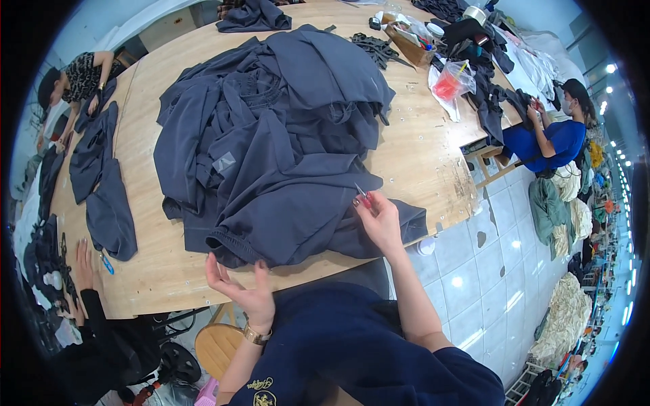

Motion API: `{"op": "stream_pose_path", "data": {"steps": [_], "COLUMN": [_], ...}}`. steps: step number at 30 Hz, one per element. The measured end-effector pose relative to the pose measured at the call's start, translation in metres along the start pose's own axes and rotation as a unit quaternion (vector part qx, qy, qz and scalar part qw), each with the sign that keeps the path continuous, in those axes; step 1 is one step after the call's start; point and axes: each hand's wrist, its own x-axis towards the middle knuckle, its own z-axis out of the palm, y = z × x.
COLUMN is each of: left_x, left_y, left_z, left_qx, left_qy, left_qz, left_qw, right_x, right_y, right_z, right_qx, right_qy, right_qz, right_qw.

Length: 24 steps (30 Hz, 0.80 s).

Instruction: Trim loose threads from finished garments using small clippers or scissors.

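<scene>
A large heap of dark grey-blue garments [291, 142] covers the middle of the wooden table, with gathered elastic edges showing in places. The nearest garment [284, 216] spreads toward the table's front edge, its elastic end [227, 245] facing me. Beside that elastic end is my left hand [244, 287], palm up with fingers spread and nothing in them. My right hand [379, 220] is closed around small red-handled snips [364, 197], their thin metal tip pointing up and away over the cloth. Most of the snips is hidden by the fingers.
More dark pieces [112, 210] lie at the left, near a blue cutter [106, 264] and a co-worker's hand [84, 266]. A bagged red drink [449, 82] stands at the right. Other people work at the far left and right. A wooden stool [218, 348] is below the table edge.
</scene>
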Motion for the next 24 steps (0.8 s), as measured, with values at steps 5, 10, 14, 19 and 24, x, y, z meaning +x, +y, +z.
{"op": "stream_pose_path", "data": {"steps": [5,10,14,19,24], "left_x": [0.019,0.015,0.02,0.036,0.049], "left_y": [0.042,0.018,0.015,0.037,0.044], "left_z": [0.043,0.095,0.095,0.072,0.054], "left_qx": [0.104,0.207,0.163,0.034,-0.002], "left_qy": [-0.307,-0.324,-0.329,-0.309,-0.266], "left_qz": [0.197,0.232,0.214,0.066,0.117], "left_qw": [0.925,0.894,0.905,0.948,0.957], "right_x": [-0.004,-0.014,-0.022,-0.025,-0.024], "right_y": [0.002,-0.022,-0.031,-0.046,-0.063], "right_z": [0.0,-0.006,-0.013,-0.008,0.002], "right_qx": [0.056,0.095,0.128,0.149,-0.066], "right_qy": [0.015,0.027,-0.014,-0.088,-0.181], "right_qz": [0.004,0.013,0.051,0.009,-0.084], "right_qw": [0.998,0.995,0.99,0.985,0.978]}}
